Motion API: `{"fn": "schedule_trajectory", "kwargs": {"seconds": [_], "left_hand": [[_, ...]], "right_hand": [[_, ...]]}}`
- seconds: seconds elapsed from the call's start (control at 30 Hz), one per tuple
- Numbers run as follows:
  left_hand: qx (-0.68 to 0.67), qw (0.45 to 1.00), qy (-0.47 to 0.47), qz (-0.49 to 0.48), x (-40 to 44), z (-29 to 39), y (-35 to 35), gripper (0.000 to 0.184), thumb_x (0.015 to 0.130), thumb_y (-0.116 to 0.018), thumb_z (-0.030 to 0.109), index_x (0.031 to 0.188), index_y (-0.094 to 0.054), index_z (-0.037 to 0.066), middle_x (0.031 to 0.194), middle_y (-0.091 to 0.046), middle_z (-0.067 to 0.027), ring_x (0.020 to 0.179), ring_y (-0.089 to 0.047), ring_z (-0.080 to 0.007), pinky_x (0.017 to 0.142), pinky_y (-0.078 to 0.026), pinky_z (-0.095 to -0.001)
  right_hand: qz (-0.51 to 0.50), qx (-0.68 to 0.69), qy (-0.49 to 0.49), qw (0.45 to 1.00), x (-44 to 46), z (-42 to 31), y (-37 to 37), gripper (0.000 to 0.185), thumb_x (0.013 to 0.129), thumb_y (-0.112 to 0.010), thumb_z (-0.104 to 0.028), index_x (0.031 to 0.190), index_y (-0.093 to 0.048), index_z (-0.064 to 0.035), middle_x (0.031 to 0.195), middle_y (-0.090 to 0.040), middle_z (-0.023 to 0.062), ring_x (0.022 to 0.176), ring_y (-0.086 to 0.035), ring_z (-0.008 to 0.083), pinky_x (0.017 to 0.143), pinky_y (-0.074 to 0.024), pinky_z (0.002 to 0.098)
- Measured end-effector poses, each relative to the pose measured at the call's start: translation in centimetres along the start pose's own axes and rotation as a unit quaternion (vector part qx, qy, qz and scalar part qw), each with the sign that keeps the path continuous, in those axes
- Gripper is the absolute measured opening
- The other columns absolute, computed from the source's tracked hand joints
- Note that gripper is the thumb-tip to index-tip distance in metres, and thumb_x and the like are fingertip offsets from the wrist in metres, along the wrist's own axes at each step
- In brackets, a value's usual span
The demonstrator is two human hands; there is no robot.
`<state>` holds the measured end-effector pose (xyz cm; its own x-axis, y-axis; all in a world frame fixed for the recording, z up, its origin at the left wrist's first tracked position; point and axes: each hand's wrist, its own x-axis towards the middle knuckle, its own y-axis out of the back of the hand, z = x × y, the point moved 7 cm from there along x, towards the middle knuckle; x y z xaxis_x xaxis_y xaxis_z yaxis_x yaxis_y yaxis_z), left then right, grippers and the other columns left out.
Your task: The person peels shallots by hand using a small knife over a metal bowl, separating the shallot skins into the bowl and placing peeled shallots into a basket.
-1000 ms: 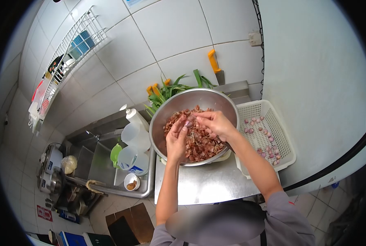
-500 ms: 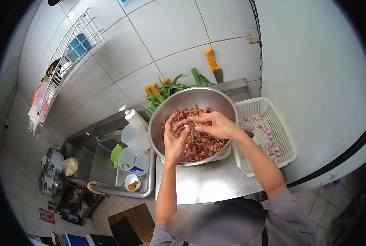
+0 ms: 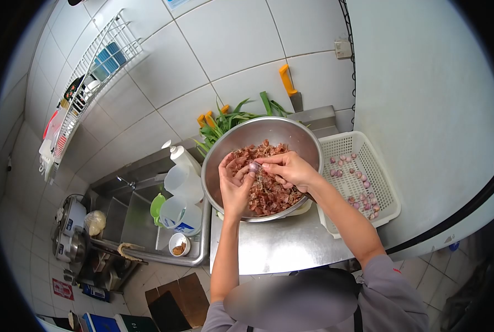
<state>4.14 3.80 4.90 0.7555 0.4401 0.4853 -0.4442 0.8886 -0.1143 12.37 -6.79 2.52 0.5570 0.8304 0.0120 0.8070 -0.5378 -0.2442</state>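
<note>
A small bulb (image 3: pixel 254 166), round, pale and purplish with a light sheen, sits at the fingertips of the left hand (image 3: pixel 234 185), whose thumb and fingers pinch it. It is above the reddish-brown papery skins (image 3: pixel 274 196) inside the steel bowl (image 3: pixel 296 130). The right hand (image 3: pixel 292 169) meets it from the other side, thumb and forefinger drawn close (whether they grip anything, I cannot tell). Fingers cover part of the bulb.

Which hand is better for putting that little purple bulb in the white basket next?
Probably the right hand: it's nearer the white basket, and its forearm crosses that edge in view. The left hand, with the bulb at its fingertips, is farther away.
</note>
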Motion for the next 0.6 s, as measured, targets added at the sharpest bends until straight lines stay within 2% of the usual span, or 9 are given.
{"fn": "schedule_trajectory", "kwargs": {"seconds": [0.07,0.17,0.23,0.3,0.33,0.4,0.43,0.47,0.6], "left_hand": [[-0.047,0.998,0.025,0.027,0.3,-1.5,0.8,0.052,0.079,-0.057,-0.001,0.122,-0.028,-0.002,0.109,-0.046,-0.0147,0.095,-0.054,-0.0182,0.084,-0.044,-0.0264],[-0.118,0.989,0.068,0.057,-0.1,-3.2,1.0,0.045,0.080,-0.057,0.000,0.119,-0.034,-0.003,0.108,-0.047,-0.0130,0.093,-0.054,-0.0175,0.084,-0.045,-0.0262],[-0.152,0.981,0.096,0.078,-0.3,-3.7,0.7,0.040,0.080,-0.057,0.001,0.116,-0.039,-0.004,0.105,-0.050,-0.0119,0.091,-0.055,-0.0169,0.083,-0.045,-0.0264],[-0.172,0.972,0.121,0.107,-0.7,-3.9,0.6,0.036,0.080,-0.058,0.001,0.112,-0.043,-0.006,0.102,-0.052,-0.0108,0.090,-0.055,-0.0164,0.083,-0.046,-0.0269],[-0.159,0.973,0.119,0.115,-0.7,-4.0,0.9,0.034,0.080,-0.059,0.002,0.111,-0.044,-0.006,0.100,-0.053,-0.0104,0.090,-0.055,-0.0161,0.082,-0.046,-0.0270],[-0.133,0.976,0.114,0.132,-0.7,-4.4,1.5,0.031,0.080,-0.059,0.003,0.108,-0.047,-0.007,0.097,-0.055,-0.0096,0.090,-0.055,-0.0156,0.082,-0.047,-0.0274],[-0.138,0.974,0.118,0.131,-0.6,-4.1,1.5,0.028,0.080,-0.059,0.002,0.105,-0.049,-0.007,0.098,-0.055,-0.0108,0.090,-0.056,-0.0162,0.083,-0.047,-0.0280],[-0.153,0.973,0.120,0.127,-0.6,-4.1,1.6,0.028,0.080,-0.059,0.002,0.105,-0.049,-0.007,0.099,-0.055,-0.0113,0.090,-0.056,-0.0165,0.084,-0.047,-0.0282],[-0.199,0.964,0.132,0.118,-0.3,-4.5,1.7,0.027,0.083,-0.054,0.002,0.107,-0.047,-0.007,0.102,-0.054,-0.0142,0.093,-0.056,-0.0194,0.087,-0.047,-0.0288]], "right_hand": [[0.020,0.067,0.002,0.998,0.0,0.2,-0.3,0.024,0.086,-0.053,-0.013,0.108,-0.060,-0.0092,0.060,-0.047,-0.0031,0.043,-0.032,0.0012,0.034,-0.0222,0.0178],[0.047,0.037,0.034,0.998,0.5,0.5,-0.1,0.026,0.086,-0.053,-0.012,0.110,-0.059,-0.0080,0.056,-0.045,-0.0032,0.045,-0.034,0.0016,0.035,-0.0253,0.0182],[0.110,-0.121,0.236,0.958,2.0,0.3,0.3,0.027,0.086,-0.053,-0.012,0.112,-0.057,-0.0072,0.056,-0.045,-0.0031,0.045,-0.035,0.0015,0.035,-0.0255,0.0174],[0.139,-0.208,0.335,0.908,2.0,0.5,-0.2,0.028,0.086,-0.054,-0.012,0.113,-0.056,-0.0066,0.056,-0.044,-0.0030,0.046,-0.036,0.0017,0.035,-0.0262,0.0172],[0.138,-0.219,0.340,0.904,1.9,0.5,-0.5,0.029,0.085,-0.054,-0.012,0.114,-0.056,-0.0064,0.055,-0.044,-0.0030,0.047,-0.037,0.0021,0.035,-0.0269,0.0173],[0.102,-0.146,0.236,0.955,2.3,1.3,-0.4,0.029,0.085,-0.054,-0.012,0.114,-0.055,-0.0062,0.057,-0.045,-0.0027,0.048,-0.039,0.0027,0.036,-0.0280,0.0174],[0.065,-0.058,0.121,0.989,1.4,1.0,-0.9,0.029,0.085,-0.054,-0.013,0.114,-0.055,-0.0063,0.059,-0.047,-0.0025,0.048,-0.040,0.0030,0.036,-0.0284,0.0173],[0.027,0.032,0.004,0.999,0.9,1.5,-1.4,0.029,0.085,-0.054,-0.013,0.114,-0.055,-0.0063,0.061,-0.048,-0.0023,0.049,-0.040,0.0033,0.036,-0.0289,0.0172],[0.038,0.133,-0.036,0.990,1.4,2.3,-0.7,0.030,0.086,-0.053,-0.014,0.115,-0.053,-0.0055,0.068,-0.049,-0.0024,0.046,-0.038,0.0038,0.035,-0.0261,0.0172]]}}
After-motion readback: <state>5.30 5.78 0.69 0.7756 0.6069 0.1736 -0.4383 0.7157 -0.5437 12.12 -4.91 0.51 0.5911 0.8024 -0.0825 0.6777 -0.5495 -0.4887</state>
